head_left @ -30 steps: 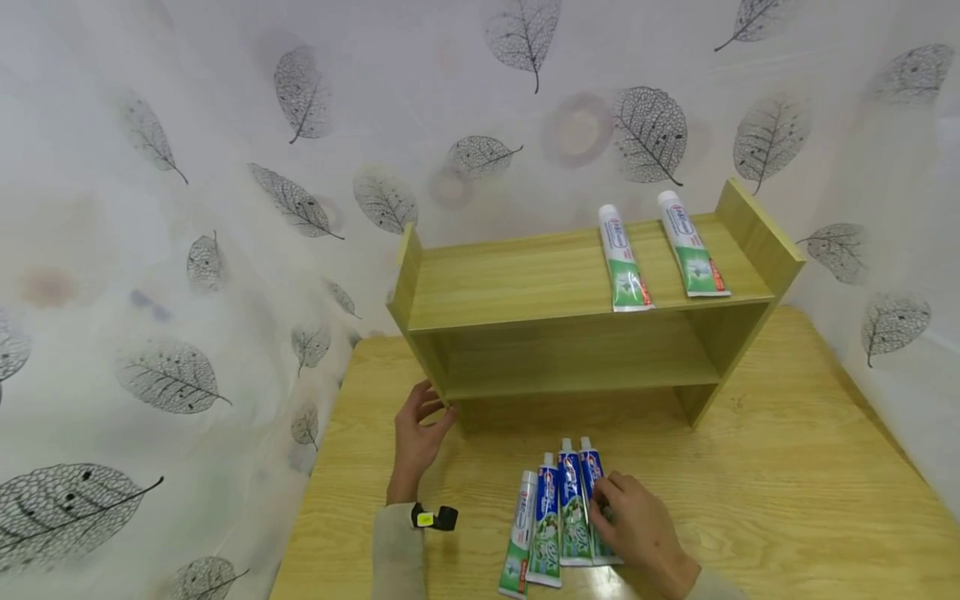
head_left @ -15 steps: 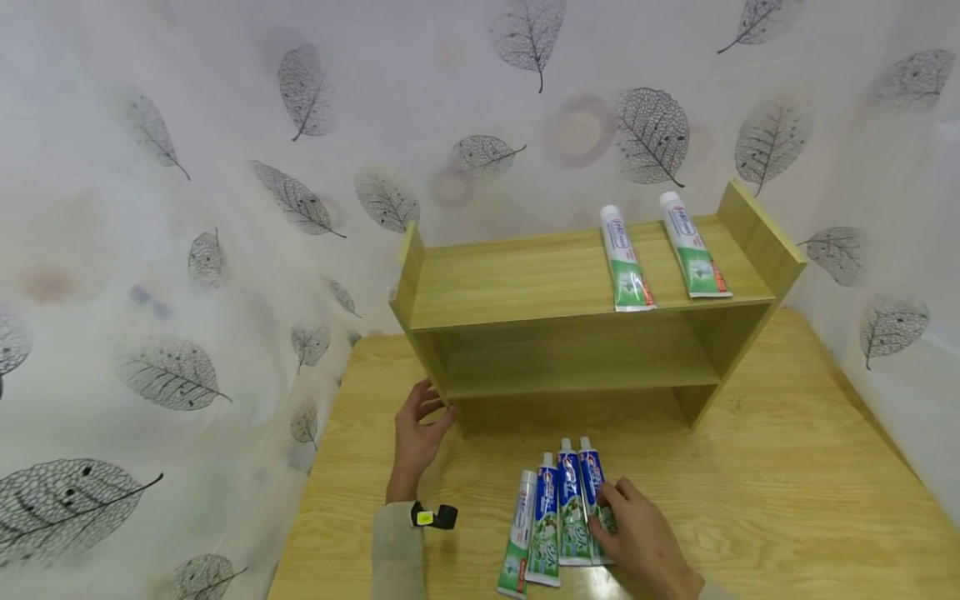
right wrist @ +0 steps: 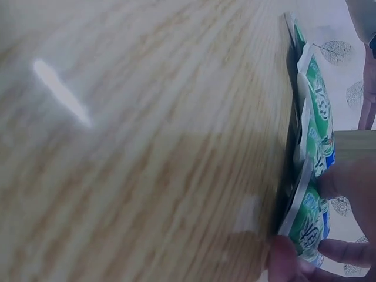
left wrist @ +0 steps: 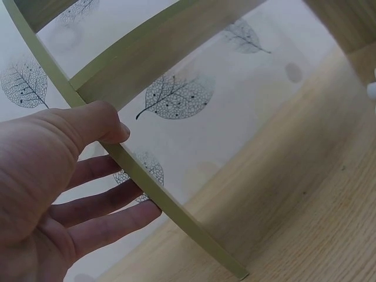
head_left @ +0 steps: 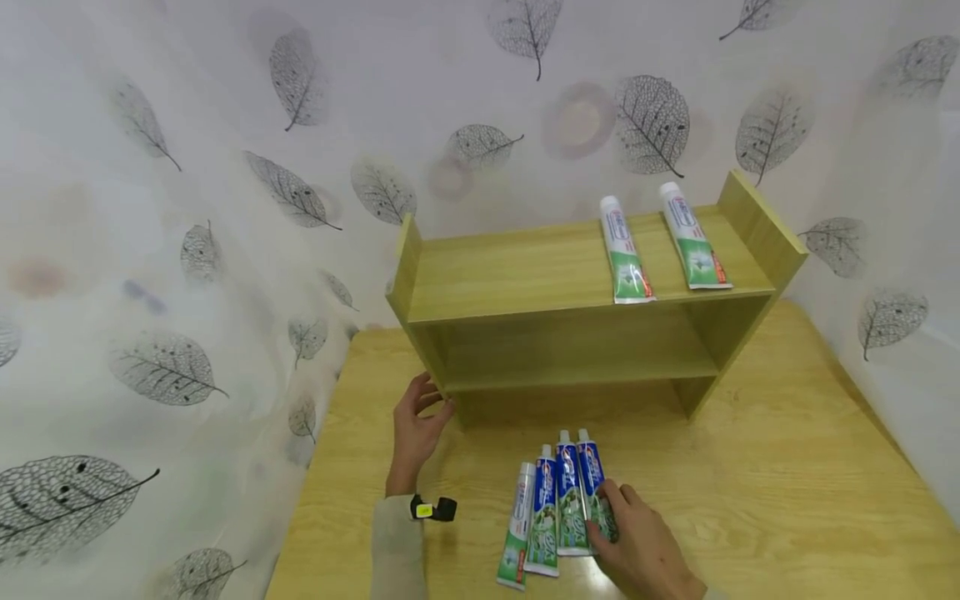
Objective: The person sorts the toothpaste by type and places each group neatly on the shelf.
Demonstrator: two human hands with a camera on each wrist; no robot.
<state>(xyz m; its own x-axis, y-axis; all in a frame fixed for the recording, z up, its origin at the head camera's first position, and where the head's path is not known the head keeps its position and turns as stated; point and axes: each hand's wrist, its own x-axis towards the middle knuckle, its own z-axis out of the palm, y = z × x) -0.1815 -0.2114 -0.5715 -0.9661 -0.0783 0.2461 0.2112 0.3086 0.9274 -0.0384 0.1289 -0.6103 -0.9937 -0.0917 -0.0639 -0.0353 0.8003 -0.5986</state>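
Note:
My left hand (head_left: 420,429) holds the front edge of the left side panel of a wooden shelf unit (head_left: 555,312). In the left wrist view the thumb lies on the panel's (left wrist: 176,211) near side, the other fingers behind it. My right hand (head_left: 637,533) pinches the lower part of the rightmost blue-and-green toothpaste tube (head_left: 591,467), thumb on its left edge and fingers on its right. Its crimped end shows between the fingers in the right wrist view. Left of it lie two more blue-and-green toothpaste tubes (head_left: 570,492) and a white-and-green one (head_left: 517,529).
Two white-and-green toothpaste tubes (head_left: 627,254) lie apart on the top shelf, toward its right end. The shelf unit stands on a wooden table (head_left: 787,467). Behind is a leaf-patterned sheet (head_left: 480,83).
The right hand has shifted slightly, its thumb and fingers coming round the lower part of the rightmost tube. The left hand stays on the shelf panel. The head view has tilted a little.

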